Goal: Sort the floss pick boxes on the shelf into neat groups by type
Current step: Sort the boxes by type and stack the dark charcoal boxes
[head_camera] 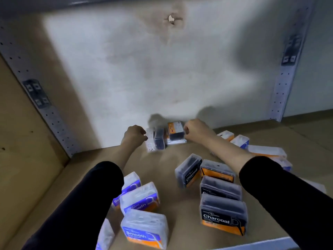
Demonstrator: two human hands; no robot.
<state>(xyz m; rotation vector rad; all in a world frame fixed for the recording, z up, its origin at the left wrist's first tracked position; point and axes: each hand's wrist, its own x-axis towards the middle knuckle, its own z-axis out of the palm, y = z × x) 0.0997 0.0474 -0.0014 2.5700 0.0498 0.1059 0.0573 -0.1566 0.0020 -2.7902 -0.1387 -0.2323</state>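
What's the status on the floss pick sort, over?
Left hand pinches white box at back of shelf. Right hand holds dark box there too. Smooth boxes front left, Charcoal boxes front right, clear of both hands.

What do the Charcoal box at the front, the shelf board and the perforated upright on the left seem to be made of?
Charcoal box: likely clear, slightly frosted plastic; dark contents show through.
Shelf board: looks like matt wood or fibreboard, tan, no gloss.
Perforated upright: probably grey metal, thin with rows of punched holes.
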